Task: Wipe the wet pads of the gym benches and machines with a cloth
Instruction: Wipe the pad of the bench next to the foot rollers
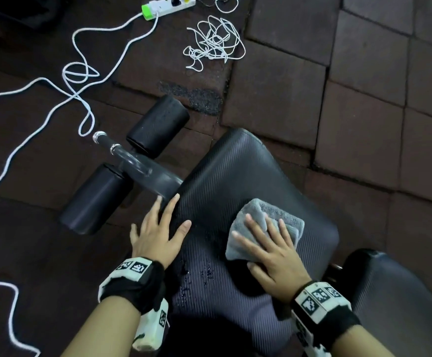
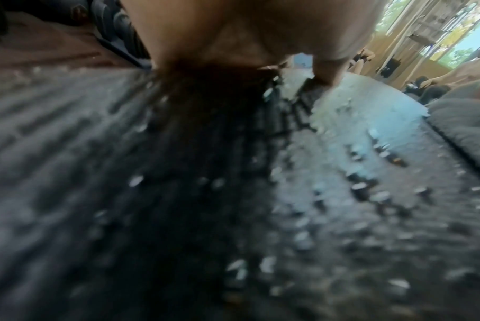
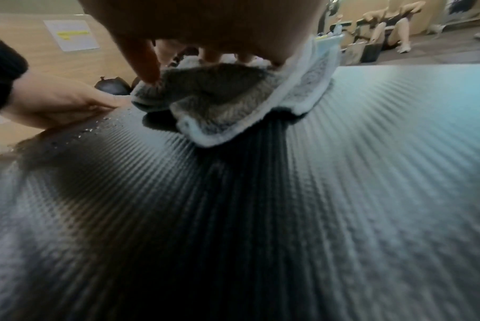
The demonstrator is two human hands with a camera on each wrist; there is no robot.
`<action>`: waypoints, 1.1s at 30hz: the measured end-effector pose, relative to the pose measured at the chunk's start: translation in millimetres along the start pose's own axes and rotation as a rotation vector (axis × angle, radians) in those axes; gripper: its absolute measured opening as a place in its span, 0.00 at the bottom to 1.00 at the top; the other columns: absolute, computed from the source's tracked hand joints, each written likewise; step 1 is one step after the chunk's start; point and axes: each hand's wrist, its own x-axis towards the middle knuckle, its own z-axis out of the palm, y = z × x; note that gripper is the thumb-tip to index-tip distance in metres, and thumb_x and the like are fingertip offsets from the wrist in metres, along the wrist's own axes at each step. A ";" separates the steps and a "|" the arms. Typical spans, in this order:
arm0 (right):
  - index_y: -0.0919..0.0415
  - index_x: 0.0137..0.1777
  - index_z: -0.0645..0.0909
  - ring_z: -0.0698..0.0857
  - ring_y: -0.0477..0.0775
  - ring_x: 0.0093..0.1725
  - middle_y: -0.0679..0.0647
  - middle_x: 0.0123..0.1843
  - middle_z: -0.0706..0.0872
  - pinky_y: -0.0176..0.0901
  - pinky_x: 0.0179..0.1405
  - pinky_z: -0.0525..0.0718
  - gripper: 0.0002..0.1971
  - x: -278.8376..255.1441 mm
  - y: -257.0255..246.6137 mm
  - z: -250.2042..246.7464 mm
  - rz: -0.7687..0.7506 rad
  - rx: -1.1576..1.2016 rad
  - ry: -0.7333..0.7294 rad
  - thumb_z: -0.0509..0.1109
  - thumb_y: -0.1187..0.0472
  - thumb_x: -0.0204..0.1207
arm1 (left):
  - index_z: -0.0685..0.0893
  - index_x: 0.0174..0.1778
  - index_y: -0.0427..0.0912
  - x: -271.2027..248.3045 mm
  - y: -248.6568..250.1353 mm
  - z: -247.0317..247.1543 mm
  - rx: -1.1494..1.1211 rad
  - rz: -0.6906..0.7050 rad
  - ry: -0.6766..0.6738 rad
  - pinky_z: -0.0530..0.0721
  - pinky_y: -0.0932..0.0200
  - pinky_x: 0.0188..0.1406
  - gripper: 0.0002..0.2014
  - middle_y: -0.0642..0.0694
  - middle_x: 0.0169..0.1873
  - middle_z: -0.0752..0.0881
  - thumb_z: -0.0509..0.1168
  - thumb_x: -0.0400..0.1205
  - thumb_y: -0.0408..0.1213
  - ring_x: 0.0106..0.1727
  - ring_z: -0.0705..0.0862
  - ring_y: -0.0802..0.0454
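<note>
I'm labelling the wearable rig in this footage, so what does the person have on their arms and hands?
Both forearms are bare, with no sleeves or gloves. The left hand has a black wrist strap carrying white blocks printed with black square code markings, and a white box hanging beneath. The right hand wears a matching black strap with the same marked white blocks.

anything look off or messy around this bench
Water drops sit on the bench pad between the left hand and the cloth under the right hand. Loose white cables sprawl tangled across the floor, and one floor tile shows a dark rough patch.
</note>
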 end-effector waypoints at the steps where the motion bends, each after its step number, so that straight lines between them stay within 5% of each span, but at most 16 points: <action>1: 0.38 0.82 0.54 0.50 0.64 0.84 0.49 0.85 0.52 0.68 0.78 0.46 0.35 -4.8 0.8 -0.8 0.021 0.037 0.040 0.60 0.50 0.74 | 0.45 0.80 0.70 -1.9 7.0 0.8 0.033 -0.034 0.032 0.45 0.31 0.80 0.33 0.51 0.84 0.44 0.44 0.79 0.69 0.84 0.50 0.49; 3: 0.37 0.82 0.52 0.47 0.59 0.84 0.47 0.86 0.49 0.61 0.81 0.40 0.32 -14.3 7.5 -3.7 0.172 0.119 0.177 0.55 0.50 0.78 | 0.60 0.82 0.53 -10.0 33.3 4.5 0.064 -0.004 0.226 0.50 0.27 0.77 0.33 0.40 0.83 0.56 0.49 0.80 0.60 0.83 0.57 0.41; 5: 0.36 0.81 0.54 0.45 0.54 0.84 0.41 0.85 0.46 0.56 0.80 0.37 0.30 -21.4 22.5 -4.7 0.451 0.224 0.326 0.51 0.49 0.78 | 0.74 0.75 0.47 -20.2 75.7 12.5 0.084 0.173 0.382 0.60 0.24 0.73 0.32 0.39 0.77 0.71 0.53 0.75 0.55 0.77 0.69 0.38; 7: 0.38 0.80 0.56 0.45 0.57 0.84 0.41 0.84 0.47 0.62 0.79 0.39 0.30 -27.3 40.2 1.4 0.736 0.326 0.380 0.50 0.49 0.75 | 0.77 0.72 0.52 -30.4 122.8 29.8 0.133 0.366 0.329 0.60 0.24 0.72 0.29 0.44 0.75 0.74 0.54 0.76 0.56 0.77 0.71 0.41; 9: 0.39 0.79 0.56 0.45 0.60 0.84 0.45 0.85 0.48 0.67 0.79 0.41 0.31 -32.3 53.9 9.8 0.904 0.378 0.324 0.50 0.49 0.73 | 0.70 0.77 0.59 -36.9 159.8 46.7 0.212 0.437 0.199 0.51 0.23 0.74 0.28 0.45 0.81 0.65 0.50 0.80 0.60 0.82 0.60 0.43; 11: 0.42 0.80 0.56 0.45 0.60 0.84 0.47 0.85 0.49 0.67 0.78 0.42 0.32 -33.8 60.2 18.0 0.930 0.323 0.274 0.50 0.48 0.72 | 0.56 0.82 0.61 -34.5 173.0 63.4 0.282 0.375 0.040 0.39 0.24 0.74 0.31 0.46 0.85 0.48 0.48 0.82 0.64 0.84 0.40 0.41; 13: 0.45 0.82 0.56 0.46 0.61 0.84 0.48 0.85 0.49 0.66 0.78 0.43 0.34 -34.2 61.6 23.3 0.918 0.257 0.275 0.47 0.46 0.73 | 0.52 0.83 0.61 -33.3 164.9 78.4 0.343 0.348 0.018 0.37 0.24 0.74 0.34 0.48 0.85 0.41 0.52 0.81 0.63 0.83 0.33 0.38; 18: 0.42 0.81 0.50 0.45 0.59 0.84 0.46 0.85 0.46 0.65 0.78 0.43 0.33 -36.4 61.8 30.9 0.896 0.211 0.287 0.41 0.42 0.73 | 0.69 0.78 0.57 -72.4 127.2 108.9 0.313 0.301 0.157 0.56 0.26 0.74 0.38 0.45 0.83 0.59 0.64 0.70 0.61 0.83 0.51 0.33; 23: 0.39 0.80 0.46 0.44 0.59 0.84 0.46 0.85 0.44 0.64 0.78 0.43 0.33 -39.5 60.5 34.0 0.880 0.182 0.282 0.36 0.40 0.71 | 0.66 0.79 0.61 -78.1 129.3 116.3 0.321 0.231 0.158 0.53 0.28 0.75 0.41 0.44 0.83 0.60 0.57 0.70 0.75 0.83 0.53 0.32; 28: 0.42 0.81 0.48 0.44 0.59 0.84 0.47 0.85 0.44 0.66 0.78 0.43 0.34 -40.4 62.1 34.9 0.870 0.176 0.286 0.36 0.40 0.72 | 0.59 0.80 0.69 -26.8 127.9 75.3 0.336 0.222 0.202 0.48 0.29 0.78 0.34 0.47 0.85 0.52 0.51 0.77 0.71 0.83 0.45 0.35; 33: 0.39 0.80 0.43 0.42 0.57 0.84 0.45 0.85 0.42 0.66 0.79 0.42 0.33 -41.5 61.8 34.8 0.859 0.198 0.285 0.35 0.39 0.73 | 0.51 0.81 0.69 -0.7 70.5 9.6 0.088 -0.130 0.202 0.50 0.36 0.81 0.35 0.48 0.84 0.50 0.47 0.77 0.73 0.83 0.50 0.37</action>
